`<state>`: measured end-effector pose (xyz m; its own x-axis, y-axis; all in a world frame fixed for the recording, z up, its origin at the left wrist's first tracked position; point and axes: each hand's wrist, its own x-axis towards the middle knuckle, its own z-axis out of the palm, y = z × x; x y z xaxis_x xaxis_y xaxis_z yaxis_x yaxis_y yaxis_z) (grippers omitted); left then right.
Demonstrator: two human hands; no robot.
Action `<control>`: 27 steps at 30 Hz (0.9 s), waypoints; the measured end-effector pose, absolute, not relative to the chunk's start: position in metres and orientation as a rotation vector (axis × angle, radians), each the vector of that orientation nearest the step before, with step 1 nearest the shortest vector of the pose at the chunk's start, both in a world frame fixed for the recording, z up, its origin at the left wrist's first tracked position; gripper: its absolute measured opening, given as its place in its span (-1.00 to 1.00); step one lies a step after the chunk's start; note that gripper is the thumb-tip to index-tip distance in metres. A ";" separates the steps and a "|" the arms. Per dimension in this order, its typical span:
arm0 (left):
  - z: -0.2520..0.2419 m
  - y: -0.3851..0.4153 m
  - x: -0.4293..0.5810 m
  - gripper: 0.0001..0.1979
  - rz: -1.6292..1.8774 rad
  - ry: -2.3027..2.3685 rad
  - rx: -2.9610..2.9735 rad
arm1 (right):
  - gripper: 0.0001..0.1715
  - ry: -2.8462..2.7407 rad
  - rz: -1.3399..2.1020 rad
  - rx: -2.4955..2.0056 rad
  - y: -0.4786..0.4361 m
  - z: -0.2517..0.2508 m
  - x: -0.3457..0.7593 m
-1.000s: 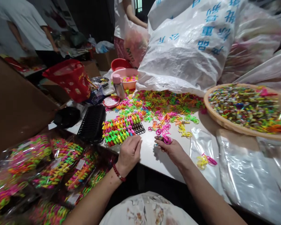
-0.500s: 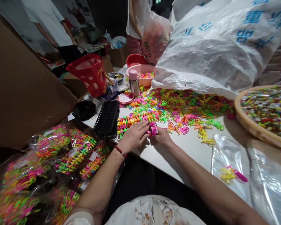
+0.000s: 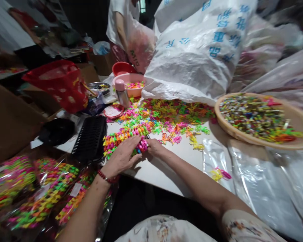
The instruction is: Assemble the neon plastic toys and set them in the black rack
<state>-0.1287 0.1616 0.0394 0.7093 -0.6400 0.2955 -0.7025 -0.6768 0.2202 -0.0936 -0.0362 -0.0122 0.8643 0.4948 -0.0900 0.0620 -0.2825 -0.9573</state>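
A row of small bright plastic pieces (image 3: pixel 113 138), pink, orange, yellow and green, is packed close together on the white table (image 3: pixel 176 168). Across it lies my left hand (image 3: pixel 122 154), its fingers over the top and the thumb on the near side. My right hand (image 3: pixel 154 148) is closed at the row's right end, around a dark end piece mostly hidden by the fingers. Just left of the row sit stacked black plastic racks (image 3: pixel 89 139). Loose pieces of the same kind form a pile (image 3: pixel 176 111) behind my hands.
Bagged filled rows (image 3: pixel 45 198) lie at lower left. Clear plastic bags (image 3: pixel 257 174) and a tan basin (image 3: pixel 222 124) of small items are on the right. A big white sack (image 3: pixel 187 60), a pink basin (image 3: pixel 118 80) and a flask (image 3: pixel 122 95) stand behind. Another person (image 3: pixel 118 27) stands farther back.
The view has swung to the right, so everything sits farther left and more of the tan basin shows. Both hands stay at the row; my left hand's fingers lie slightly flatter over it.
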 end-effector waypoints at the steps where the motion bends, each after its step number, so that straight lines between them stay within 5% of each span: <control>1: 0.039 0.162 -0.128 -0.35 0.285 -1.064 2.603 | -0.75 -0.388 0.479 -1.795 -0.037 -0.012 -0.095; 20: 0.028 0.149 -0.106 -0.37 0.311 -1.201 2.841 | -0.70 -0.636 0.079 -2.330 -0.023 -0.035 -0.082; 27: 0.040 0.154 -0.108 -0.37 0.186 -1.145 2.763 | -0.52 -0.162 -0.135 -2.532 -0.159 -0.001 -0.100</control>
<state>-0.1081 0.1543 0.0396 0.7019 -0.6919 0.1689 -0.7098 -0.6991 0.0861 -0.1003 -0.1594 -0.0014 0.9874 0.0862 0.1330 0.1464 -0.8174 -0.5572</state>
